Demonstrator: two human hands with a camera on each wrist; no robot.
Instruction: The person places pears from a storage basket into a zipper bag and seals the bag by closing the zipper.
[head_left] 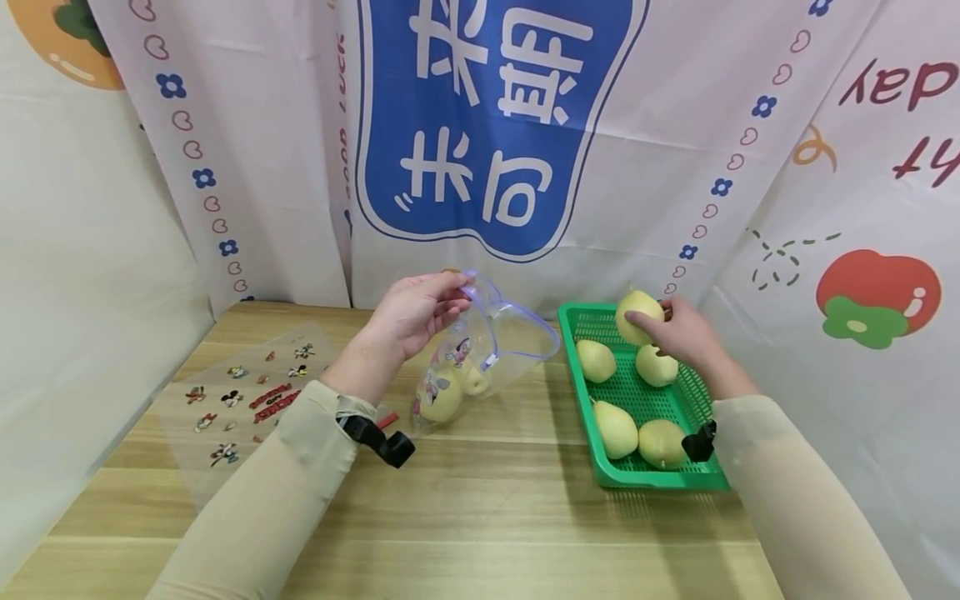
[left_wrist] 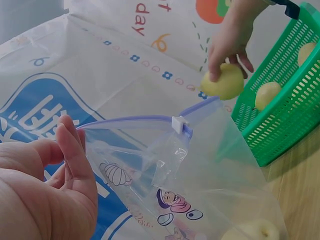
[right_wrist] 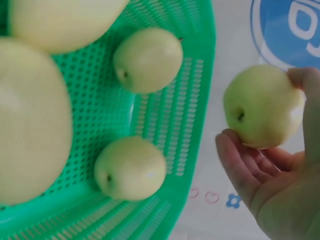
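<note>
Pear (head_left: pixel 636 317) in grasp, your right hand (head_left: pixel 692 337) holds it up at the far edge of the green plastic basket (head_left: pixel 652 480), as the head view shows; four more pears (head_left: pixel 617 430) lie in the basket, on the right. Your left hand (head_left: pixel 408 315) pinches the purple rim of a clear slider bag (head_left: pixel 459 357), left of the basket, with at least two pears low inside it; a printed clear sheet (head_left: pixel 247 392) lies farther left on the wooden table (head_left: pixel 480 525). From the left wrist, you see the white slider (left_wrist: pixel 180 125) on the bag's mouth and the held pear beyond it, outside the bag. From the right wrist, your thumb and fingers hold that pear apart from the basket's rim. You seem to be moving one pear from basket to bag; the next move likely calls for bringing it left, over the mouth, while your left hand spreads the rim so the limp film doesn't snag it.
</note>
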